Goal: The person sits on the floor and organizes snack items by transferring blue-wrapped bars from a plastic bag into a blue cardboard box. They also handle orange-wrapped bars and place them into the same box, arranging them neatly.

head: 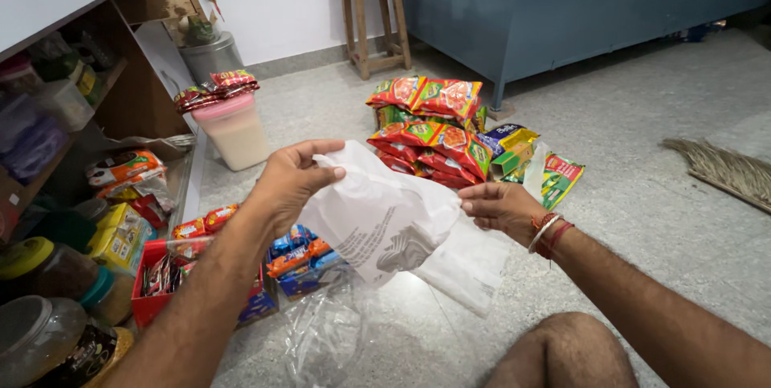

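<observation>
Left hand: you're pinching the white plastic bag at its top edge.
Right hand: gripping the bag's opposite edge.
Tip: keep both edges taut.

Crumpled white plastic bag, held aloft

Small grocery shop, floor level: stacked red snack packets, biscuit packs, jars on wooden shelves, wooden stool, blue counter.
</observation>
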